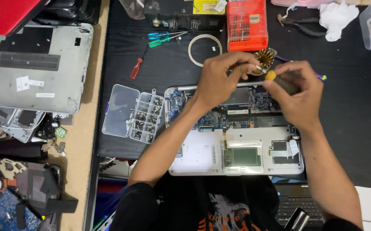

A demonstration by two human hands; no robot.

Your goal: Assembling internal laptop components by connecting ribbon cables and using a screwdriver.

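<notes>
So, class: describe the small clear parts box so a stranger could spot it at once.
Start at the opened laptop on the black mat. Just left of it lies a clear plastic parts box, its lid flipped open leftward. Unlike the nearby screwdrivers, it has a grid of small compartments.

Light falls evenly from above, bright but soft, with no hard-edged shadows. The silver laptop base [202,158] near the centre catches the most light, and its pale palm rest glows close to washed out. The black mat [348,119] over the counter swallows light and shows little texture. Faint shadows sit under both forearms. The far-left grey laptop cover [36,64] is evenly lit. Focus is sharp at centre; the near-left clutter is dim. Straight edges bow slightly toward the frame's edges.
</notes>
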